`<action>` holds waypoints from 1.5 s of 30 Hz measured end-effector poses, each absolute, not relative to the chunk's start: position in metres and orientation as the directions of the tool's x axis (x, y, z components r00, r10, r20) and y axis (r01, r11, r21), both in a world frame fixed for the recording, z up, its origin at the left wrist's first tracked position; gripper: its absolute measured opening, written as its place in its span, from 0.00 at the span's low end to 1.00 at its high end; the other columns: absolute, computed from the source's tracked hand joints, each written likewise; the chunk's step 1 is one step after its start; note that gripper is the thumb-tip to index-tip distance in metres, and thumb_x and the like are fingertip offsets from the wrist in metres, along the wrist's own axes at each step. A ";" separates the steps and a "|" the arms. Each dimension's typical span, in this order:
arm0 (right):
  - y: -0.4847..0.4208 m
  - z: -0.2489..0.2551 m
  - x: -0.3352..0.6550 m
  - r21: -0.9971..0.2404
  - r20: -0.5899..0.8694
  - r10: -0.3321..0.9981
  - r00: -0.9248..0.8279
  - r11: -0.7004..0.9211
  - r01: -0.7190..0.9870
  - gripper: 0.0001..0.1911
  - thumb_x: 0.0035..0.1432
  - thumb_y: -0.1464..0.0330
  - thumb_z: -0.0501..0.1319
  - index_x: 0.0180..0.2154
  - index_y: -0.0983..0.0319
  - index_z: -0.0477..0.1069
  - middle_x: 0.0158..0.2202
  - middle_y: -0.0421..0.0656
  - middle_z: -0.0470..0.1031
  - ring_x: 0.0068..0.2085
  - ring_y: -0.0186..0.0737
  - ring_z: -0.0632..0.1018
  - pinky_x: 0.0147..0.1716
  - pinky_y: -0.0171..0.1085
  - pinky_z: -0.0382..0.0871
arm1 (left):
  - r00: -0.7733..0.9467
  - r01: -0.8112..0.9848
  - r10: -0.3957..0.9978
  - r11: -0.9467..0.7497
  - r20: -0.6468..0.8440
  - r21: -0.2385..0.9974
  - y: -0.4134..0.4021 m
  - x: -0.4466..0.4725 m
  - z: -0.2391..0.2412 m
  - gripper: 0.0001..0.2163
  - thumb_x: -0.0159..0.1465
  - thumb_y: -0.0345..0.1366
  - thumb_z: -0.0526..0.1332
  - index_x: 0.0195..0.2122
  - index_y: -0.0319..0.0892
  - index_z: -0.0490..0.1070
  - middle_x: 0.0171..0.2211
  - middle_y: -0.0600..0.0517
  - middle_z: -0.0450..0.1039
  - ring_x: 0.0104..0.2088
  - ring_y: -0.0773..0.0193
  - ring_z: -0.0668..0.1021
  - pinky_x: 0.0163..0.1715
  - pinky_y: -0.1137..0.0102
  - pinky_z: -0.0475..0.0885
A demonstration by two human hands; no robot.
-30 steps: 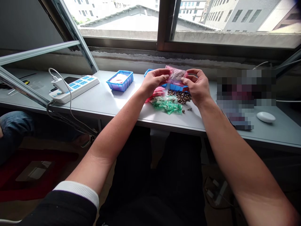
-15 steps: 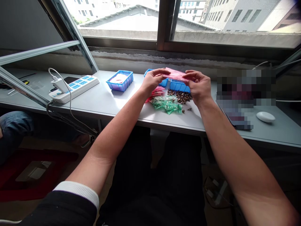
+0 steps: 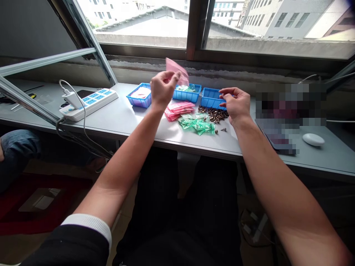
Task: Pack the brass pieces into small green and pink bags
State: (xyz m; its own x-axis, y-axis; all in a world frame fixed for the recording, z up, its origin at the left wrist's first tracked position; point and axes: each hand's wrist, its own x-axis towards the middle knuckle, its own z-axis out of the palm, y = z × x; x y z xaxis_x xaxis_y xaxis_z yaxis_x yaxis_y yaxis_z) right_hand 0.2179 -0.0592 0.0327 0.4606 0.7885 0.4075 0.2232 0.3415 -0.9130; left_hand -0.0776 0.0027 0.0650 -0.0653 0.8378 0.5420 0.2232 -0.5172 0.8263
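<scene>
My left hand (image 3: 162, 88) pinches a small pink plastic bag (image 3: 177, 70) and holds it up above the blue trays. My right hand (image 3: 235, 103) hovers by the right blue tray (image 3: 212, 98), fingers loosely curled and holding nothing that I can see. Below it lies a pile of small brown metal parts (image 3: 215, 113). A stack of pink bags (image 3: 179, 109) and a heap of green bags (image 3: 198, 125) lie on the grey table (image 3: 133, 118) between my hands.
A middle blue tray (image 3: 187, 93) holds green bags; a left blue tray (image 3: 140, 96) holds pink and white ones. A white power strip (image 3: 88, 103) with a charger sits at left, a white mouse (image 3: 313, 139) at right. Another person's knee (image 3: 16, 147) shows at far left.
My right hand let go of the pink bag. My left hand lifted the bag up and to the left, while the right hand dropped toward the right tray.
</scene>
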 end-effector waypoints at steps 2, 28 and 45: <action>-0.057 0.031 0.220 -0.910 0.414 0.793 0.447 0.341 0.238 0.18 0.71 0.81 0.67 0.38 0.53 0.89 0.42 0.45 0.88 0.45 0.47 0.90 0.37 0.44 0.88 | -0.107 0.373 0.834 -0.472 0.542 0.799 0.006 -0.108 0.076 0.32 0.76 0.73 0.75 0.62 0.51 0.91 0.67 0.48 0.94 0.71 0.47 0.87 0.78 0.56 0.81; -0.067 0.038 0.215 -0.897 0.417 0.832 0.366 0.312 0.313 0.20 0.70 0.84 0.65 0.37 0.55 0.88 0.42 0.47 0.88 0.47 0.50 0.92 0.37 0.47 0.91 | 0.250 0.831 0.882 -0.408 0.400 0.379 0.003 -0.217 0.065 0.29 0.85 0.58 0.66 0.73 0.41 0.86 0.77 0.56 0.89 0.72 0.52 0.84 0.82 0.57 0.75; -0.067 0.037 0.211 -0.875 0.429 0.848 0.312 0.305 0.376 0.20 0.70 0.85 0.63 0.38 0.57 0.87 0.39 0.45 0.87 0.42 0.45 0.92 0.30 0.41 0.81 | 0.251 0.908 0.933 -0.320 0.259 0.270 -0.002 -0.155 0.059 0.42 0.85 0.69 0.56 0.89 0.49 0.75 0.93 0.37 0.66 0.94 0.25 0.63 0.94 0.26 0.55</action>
State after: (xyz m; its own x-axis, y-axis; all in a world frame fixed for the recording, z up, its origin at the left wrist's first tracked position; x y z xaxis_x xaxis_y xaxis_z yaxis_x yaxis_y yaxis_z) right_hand 0.2109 -0.0667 0.0366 0.3120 0.8476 0.4292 0.3763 0.3046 -0.8750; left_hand -0.1554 -0.0024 0.0588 0.2512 0.9327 0.2589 0.9082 -0.3196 0.2702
